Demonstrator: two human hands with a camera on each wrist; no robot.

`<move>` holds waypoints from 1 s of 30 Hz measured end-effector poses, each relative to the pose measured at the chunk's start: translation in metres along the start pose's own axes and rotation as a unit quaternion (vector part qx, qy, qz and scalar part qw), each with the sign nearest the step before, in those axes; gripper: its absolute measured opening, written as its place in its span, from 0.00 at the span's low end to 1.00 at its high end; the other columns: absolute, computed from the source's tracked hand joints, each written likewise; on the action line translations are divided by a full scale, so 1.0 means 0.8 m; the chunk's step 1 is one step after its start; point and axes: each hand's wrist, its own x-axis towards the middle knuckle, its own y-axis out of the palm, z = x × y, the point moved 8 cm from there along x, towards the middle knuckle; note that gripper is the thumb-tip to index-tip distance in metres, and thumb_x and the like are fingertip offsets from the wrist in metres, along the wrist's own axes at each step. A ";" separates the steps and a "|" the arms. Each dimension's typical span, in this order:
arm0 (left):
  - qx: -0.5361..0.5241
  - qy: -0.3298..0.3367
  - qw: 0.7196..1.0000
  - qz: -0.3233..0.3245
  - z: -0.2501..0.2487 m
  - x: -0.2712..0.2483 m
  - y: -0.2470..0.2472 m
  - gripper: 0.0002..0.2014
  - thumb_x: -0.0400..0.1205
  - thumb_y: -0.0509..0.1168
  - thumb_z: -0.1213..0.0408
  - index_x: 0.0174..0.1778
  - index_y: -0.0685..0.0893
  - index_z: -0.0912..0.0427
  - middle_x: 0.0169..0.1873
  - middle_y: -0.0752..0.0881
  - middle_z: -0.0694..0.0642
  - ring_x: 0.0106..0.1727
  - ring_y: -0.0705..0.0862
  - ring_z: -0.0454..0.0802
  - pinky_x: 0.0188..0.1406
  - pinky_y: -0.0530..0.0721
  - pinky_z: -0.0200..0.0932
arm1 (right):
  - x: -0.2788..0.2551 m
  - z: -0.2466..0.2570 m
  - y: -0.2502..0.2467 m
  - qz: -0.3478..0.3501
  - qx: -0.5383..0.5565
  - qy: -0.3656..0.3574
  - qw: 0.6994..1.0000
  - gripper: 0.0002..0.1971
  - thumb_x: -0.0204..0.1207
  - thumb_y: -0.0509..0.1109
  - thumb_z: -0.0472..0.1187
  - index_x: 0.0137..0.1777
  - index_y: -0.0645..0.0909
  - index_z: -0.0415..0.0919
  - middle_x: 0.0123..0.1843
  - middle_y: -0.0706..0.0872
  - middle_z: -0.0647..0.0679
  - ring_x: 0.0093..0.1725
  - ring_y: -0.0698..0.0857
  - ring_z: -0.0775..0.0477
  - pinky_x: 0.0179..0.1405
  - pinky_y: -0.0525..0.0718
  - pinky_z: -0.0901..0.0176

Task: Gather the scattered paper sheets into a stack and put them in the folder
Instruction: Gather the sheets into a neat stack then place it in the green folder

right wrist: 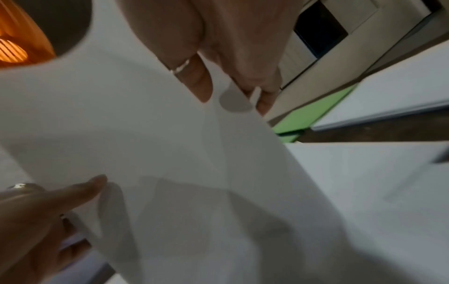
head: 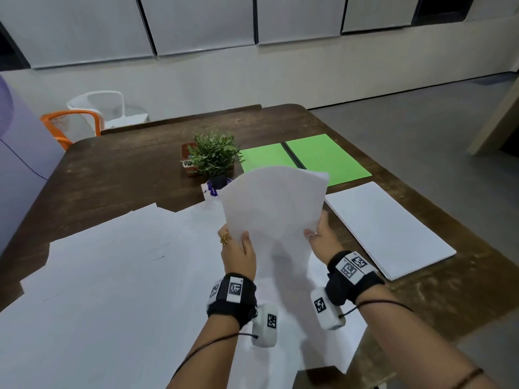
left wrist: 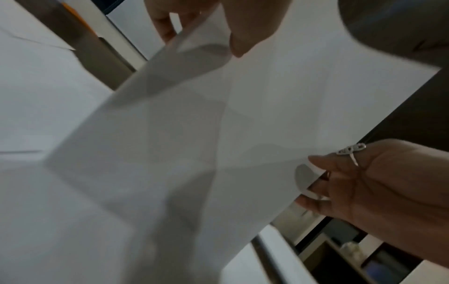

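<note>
I hold a white paper sheet (head: 275,209) upright above the table, curved at its top. My left hand (head: 234,234) pinches its left edge and my right hand (head: 316,228) pinches its right edge. In the left wrist view the sheet (left wrist: 218,134) fills the frame, with the left hand (left wrist: 201,45) gripping at the top. In the right wrist view the right hand (right wrist: 235,100) pinches the sheet (right wrist: 145,134). Several loose sheets (head: 112,276) lie overlapping on the table's left and front. A neat paper stack (head: 390,228) lies at the right. The green folder (head: 323,158) lies open behind it.
A small potted plant (head: 213,155) stands mid-table just left of the folder, with a small card (head: 209,189) in front of it. The dark wooden table (head: 126,169) ends close to the stack on the right. An orange chair (head: 70,124) and a white chair (head: 106,105) stand at the far left.
</note>
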 end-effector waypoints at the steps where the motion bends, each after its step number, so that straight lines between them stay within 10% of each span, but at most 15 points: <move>1: 0.025 -0.026 0.999 0.019 0.017 -0.002 0.008 0.17 0.84 0.58 0.68 0.67 0.65 0.69 0.54 0.82 0.64 0.50 0.83 0.59 0.53 0.82 0.49 | 0.001 -0.018 0.004 0.022 -0.031 0.031 0.999 0.22 0.79 0.53 0.21 0.70 0.57 0.33 0.60 0.75 0.43 0.60 0.76 0.46 0.50 0.71 0.69; 6: 0.083 -0.104 0.988 0.075 0.052 -0.007 0.038 0.15 0.86 0.54 0.69 0.64 0.71 0.76 0.52 0.83 0.70 0.53 0.83 0.67 0.48 0.76 0.42 | 0.016 -0.081 0.011 0.040 -0.182 0.105 0.977 0.18 0.82 0.55 0.30 0.71 0.66 0.30 0.68 0.77 0.33 0.68 0.75 0.34 0.66 0.73 0.49; 10: 0.096 -0.083 0.987 0.097 0.030 -0.004 0.075 0.12 0.85 0.51 0.75 0.58 0.75 0.79 0.46 0.82 0.68 0.48 0.82 0.62 0.37 0.66 0.28 | 0.026 -0.077 -0.044 -0.099 -0.136 0.094 0.981 0.10 0.80 0.54 0.26 0.56 0.72 0.32 0.54 0.80 0.35 0.53 0.78 0.39 0.44 0.70 0.57; 13: 0.105 -0.070 0.982 0.144 0.002 -0.005 0.129 0.11 0.84 0.51 0.77 0.53 0.77 0.79 0.46 0.81 0.70 0.49 0.82 0.65 0.39 0.70 0.35 | 0.038 -0.070 -0.112 -0.164 -0.146 0.082 0.972 0.14 0.74 0.51 0.21 0.52 0.70 0.37 0.48 0.77 0.38 0.48 0.76 0.41 0.37 0.63 0.58; 17: 0.113 -0.098 0.963 0.224 -0.037 -0.025 0.227 0.13 0.83 0.55 0.77 0.63 0.69 0.73 0.58 0.80 0.70 0.60 0.80 0.64 0.52 0.73 0.41 | 0.057 -0.079 -0.221 -0.209 -0.173 0.099 0.957 0.23 0.78 0.52 0.21 0.71 0.69 0.33 0.65 0.78 0.33 0.66 0.77 0.38 0.57 0.69 0.62; 30: 0.195 -0.161 0.917 0.309 -0.036 -0.100 0.445 0.20 0.78 0.70 0.63 0.63 0.76 0.68 0.59 0.84 0.64 0.58 0.83 0.60 0.59 0.81 0.49 | 0.126 -0.211 -0.402 -0.141 -0.306 0.145 0.930 0.21 0.76 0.54 0.22 0.66 0.76 0.33 0.59 0.81 0.31 0.62 0.78 0.33 0.57 0.75 0.54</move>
